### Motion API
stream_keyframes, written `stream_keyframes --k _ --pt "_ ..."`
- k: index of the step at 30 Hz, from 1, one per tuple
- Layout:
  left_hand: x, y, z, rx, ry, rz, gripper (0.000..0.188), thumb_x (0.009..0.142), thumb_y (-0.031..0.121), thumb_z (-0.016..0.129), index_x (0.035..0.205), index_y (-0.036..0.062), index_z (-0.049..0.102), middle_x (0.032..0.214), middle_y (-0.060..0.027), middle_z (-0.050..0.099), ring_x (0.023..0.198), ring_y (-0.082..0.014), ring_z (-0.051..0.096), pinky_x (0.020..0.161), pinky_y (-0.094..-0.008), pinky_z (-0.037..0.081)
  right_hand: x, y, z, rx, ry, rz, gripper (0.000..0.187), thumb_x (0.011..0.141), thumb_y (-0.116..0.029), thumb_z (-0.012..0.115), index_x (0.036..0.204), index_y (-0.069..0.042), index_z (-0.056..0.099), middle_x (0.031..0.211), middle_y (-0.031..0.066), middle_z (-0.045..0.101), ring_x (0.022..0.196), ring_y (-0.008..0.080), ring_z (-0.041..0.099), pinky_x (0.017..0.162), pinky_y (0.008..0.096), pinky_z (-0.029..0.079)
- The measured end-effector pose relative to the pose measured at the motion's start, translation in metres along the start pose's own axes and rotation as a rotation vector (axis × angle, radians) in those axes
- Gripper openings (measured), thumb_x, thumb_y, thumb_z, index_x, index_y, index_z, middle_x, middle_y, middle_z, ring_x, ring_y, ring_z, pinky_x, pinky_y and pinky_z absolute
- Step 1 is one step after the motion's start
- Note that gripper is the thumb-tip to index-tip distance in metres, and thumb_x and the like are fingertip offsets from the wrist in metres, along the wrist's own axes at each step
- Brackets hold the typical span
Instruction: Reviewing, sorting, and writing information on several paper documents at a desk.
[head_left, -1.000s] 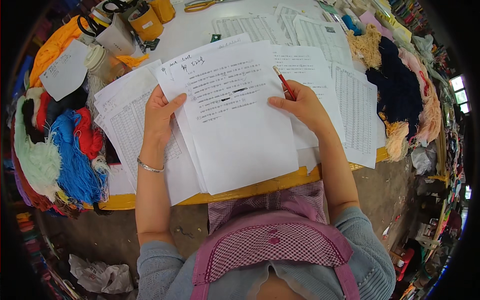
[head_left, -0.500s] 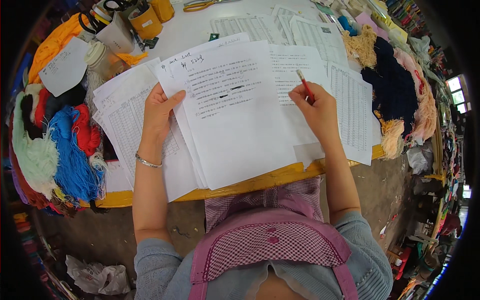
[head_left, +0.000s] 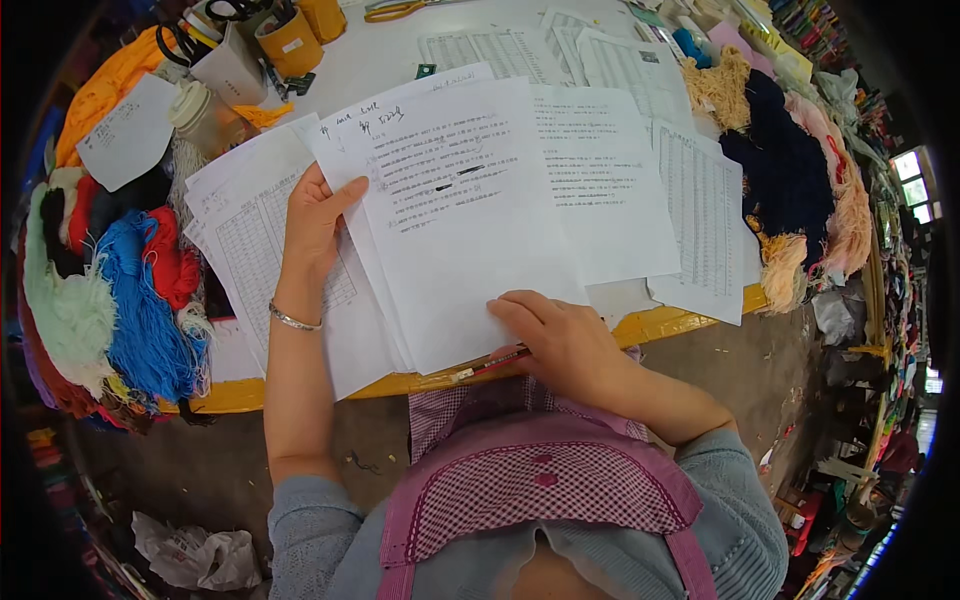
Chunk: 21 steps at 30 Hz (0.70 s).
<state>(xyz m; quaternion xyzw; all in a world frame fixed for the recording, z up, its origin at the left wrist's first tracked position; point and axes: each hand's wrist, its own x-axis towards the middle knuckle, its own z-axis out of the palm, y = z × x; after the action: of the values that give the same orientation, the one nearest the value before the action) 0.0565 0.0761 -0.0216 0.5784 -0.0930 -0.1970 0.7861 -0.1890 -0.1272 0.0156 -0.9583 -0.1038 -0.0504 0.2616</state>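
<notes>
My left hand [head_left: 318, 215] grips the left edge of several stacked sheets, thumb on top and fingers underneath. The top printed sheet [head_left: 480, 260] has handwriting along its upper edge and two black struck-out marks. At its lower right edge, my right hand [head_left: 565, 340] lies with thumb and forefinger on the paper. Held under that hand is a red and dark pencil [head_left: 490, 366], its pale end pointing left over the table's yellow edge. Another printed sheet [head_left: 620, 240] lies partly beneath the top one on the right.
Bundles of blue yarn [head_left: 150, 310] and red yarn [head_left: 172, 265] crowd the left side; navy yarn [head_left: 780, 170] and peach yarn [head_left: 845, 215] lie right. A lidded jar [head_left: 205, 120], a pen holder [head_left: 232, 72] and scissors [head_left: 395, 10] stand or lie at the back.
My right hand has moved down and left from the right-hand sheet to the lower edge of the top sheet, carrying the pencil, which now points left. My left hand has barely moved.
</notes>
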Motion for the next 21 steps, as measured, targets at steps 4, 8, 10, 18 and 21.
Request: stream_keyframes --k 4,8,10,18,21 --pt "-0.001 0.001 0.002 -0.019 -0.01 0.011 0.039 0.085 -0.004 0.069 0.122 0.0 0.058 0.11 -0.0097 0.07 0.091 -0.0141 0.069 0.081 -0.0274 0.056 0.0 0.001 0.006 -0.082 -0.051 0.022 0.051 0.076 -0.021 0.077 0.119 -0.005 0.057 0.112 0.0124 0.064 0.089 0.0319 0.067 0.07 0.04 0.056" --pt "-0.002 0.002 0.003 -0.011 0.0 0.009 0.039 0.085 -0.004 0.069 0.122 0.0 0.059 0.109 -0.0097 0.071 0.091 -0.014 0.069 0.081 -0.0271 0.056 0.014 0.014 -0.006 -0.027 0.184 0.187 0.049 0.077 -0.02 0.078 0.118 -0.003 0.058 0.107 0.0149 0.065 0.08 0.0336 0.067 0.065 0.0403 0.055" --pt "-0.003 0.005 0.003 -0.006 0.019 -0.009 0.038 0.085 -0.003 0.069 0.121 0.0002 0.059 0.109 -0.0098 0.071 0.092 -0.0139 0.069 0.082 -0.0269 0.056 0.031 0.045 -0.007 -0.117 0.364 0.22 0.043 0.08 -0.021 0.078 0.113 -0.001 0.059 0.101 0.0174 0.066 0.072 0.0343 0.067 0.061 0.0402 0.054" --pt "-0.002 0.003 0.003 -0.027 -0.007 0.018 0.033 0.086 -0.001 0.069 0.118 0.0009 0.061 0.108 -0.0087 0.071 0.089 -0.0114 0.068 0.075 -0.0239 0.056 0.067 0.074 -0.024 -0.102 0.371 0.419 0.026 0.085 -0.026 0.074 0.092 -0.004 0.061 0.072 0.0135 0.067 0.062 0.0305 0.065 0.056 0.0392 0.05" --pt "-0.001 0.003 0.0 -0.039 0.01 0.018 0.031 0.088 0.001 0.069 0.118 0.0011 0.061 0.107 -0.0078 0.071 0.087 -0.0097 0.068 0.073 -0.0222 0.055 0.065 0.084 -0.022 -0.043 0.405 0.416 0.022 0.086 -0.022 0.073 0.089 -0.005 0.06 0.069 0.0138 0.066 0.06 0.0293 0.064 0.056 0.0387 0.049"
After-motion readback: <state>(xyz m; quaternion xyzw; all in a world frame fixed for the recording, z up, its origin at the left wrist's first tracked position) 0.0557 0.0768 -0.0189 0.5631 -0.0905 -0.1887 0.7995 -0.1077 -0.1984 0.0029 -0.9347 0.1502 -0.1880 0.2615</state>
